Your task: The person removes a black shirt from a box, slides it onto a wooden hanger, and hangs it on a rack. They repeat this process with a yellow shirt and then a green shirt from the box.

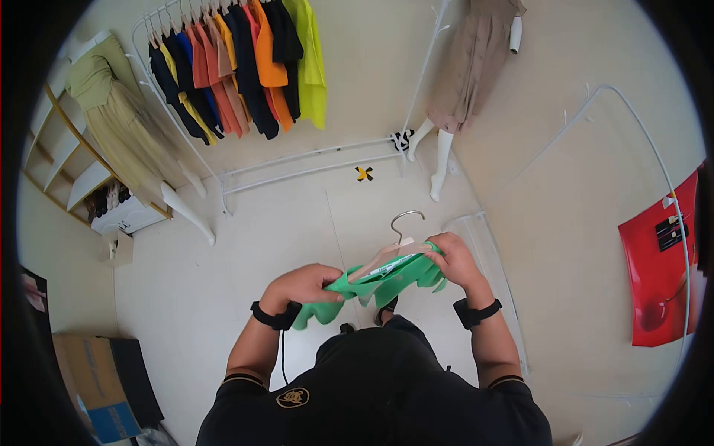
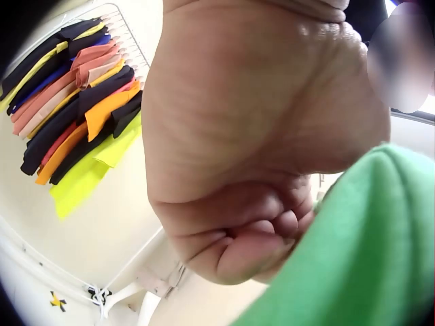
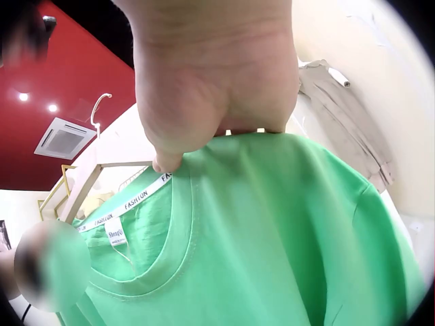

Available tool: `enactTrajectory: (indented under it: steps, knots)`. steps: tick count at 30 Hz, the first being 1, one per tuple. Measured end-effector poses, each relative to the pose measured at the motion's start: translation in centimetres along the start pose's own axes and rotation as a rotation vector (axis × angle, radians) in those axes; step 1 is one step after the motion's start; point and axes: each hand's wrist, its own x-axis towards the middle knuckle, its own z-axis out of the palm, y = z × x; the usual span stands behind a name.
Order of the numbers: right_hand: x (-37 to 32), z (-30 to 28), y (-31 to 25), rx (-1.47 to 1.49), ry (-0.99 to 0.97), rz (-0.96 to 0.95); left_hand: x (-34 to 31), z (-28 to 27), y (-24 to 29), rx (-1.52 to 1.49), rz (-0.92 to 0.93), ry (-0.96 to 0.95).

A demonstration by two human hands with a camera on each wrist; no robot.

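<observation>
Nearest the head camera is the person's own black shirt (image 1: 372, 394). Just beyond it both hands hold a green T-shirt (image 1: 387, 276) up in front of the body, above the pale floor (image 1: 282, 223). The left hand (image 1: 301, 286) has its fingers curled tight round a bunched fold of the fabric at one side, and the left wrist view shows them closed on the cloth. The right hand (image 1: 454, 260) pinches the other side close to the neckline, thumb and fingers closed on the edge; in the right wrist view this is just beside the neck tape (image 3: 126, 204) printed FASHION. A wooden hanger (image 1: 379, 256) lies along the top of the garment between the two hands, its metal hook pointing away from the person. Whether its arms sit fully inside the shoulders cannot be told. The likely trouble, as I judge it, is that the hanger seems held only through the cloth. If either hand loosens or pulls unevenly, it could tip out through the neck opening and drop, or the collar could stretch over its end. Farther off stand a white clothes rail (image 1: 297, 160) hung with coloured shirts (image 1: 238, 67), a mannequin in a beige dress (image 1: 472, 67), another in an olive dress (image 1: 111, 111), and a red panel (image 1: 658, 275) at the right.
</observation>
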Motion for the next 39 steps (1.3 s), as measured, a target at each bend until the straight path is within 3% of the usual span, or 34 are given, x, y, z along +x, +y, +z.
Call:
enactTrajectory:
  steps: [4,10,15,18,22,24,28,31,33,35,36,39]
  knots:
    - [2.9,1.7,3.7,0.019,0.036,-0.047,2.0,0.6,0.6,-0.021,0.014,0.105]
    - [8.8,2.6,9.5,0.043,0.136,-0.119,7.4,-1.2,2.3,-0.060,-0.138,0.250]
    - [14.3,2.3,15.1,0.170,0.195,0.048,12.0,-3.9,4.2,-0.030,-0.193,0.369]
    - [18.1,1.8,18.0,0.265,0.230,0.111,14.2,-5.7,5.1,-0.160,-0.144,0.434]
    - [23.3,1.1,20.3,0.534,0.133,0.125,16.7,-8.3,5.3,-0.213,-0.138,0.494]
    - [26.1,1.1,21.3,0.269,0.175,-0.008,17.7,-10.1,5.0,-0.233,-0.140,0.484]
    - [32.3,2.3,23.7,0.157,0.169,-0.062,20.0,-14.5,2.5,-0.286,-0.056,0.531]
    - [37.3,3.7,24.7,0.066,0.206,-0.070,21.7,-19.6,0.9,-0.281,-0.057,0.510]
    - [41.2,3.6,24.6,0.023,0.201,0.024,22.5,-23.5,0.6,-0.269,-0.025,0.499]
    - [46.0,3.4,25.3,0.010,0.195,0.028,23.1,-27.1,0.5,-0.221,-0.019,0.393]
    - [47.7,3.7,25.5,0.023,0.193,0.055,23.4,-28.3,0.9,-0.257,0.105,0.444]
    - [53.9,3.6,25.1,0.111,0.205,-0.005,24.7,-32.6,1.2,-0.329,0.241,0.473]
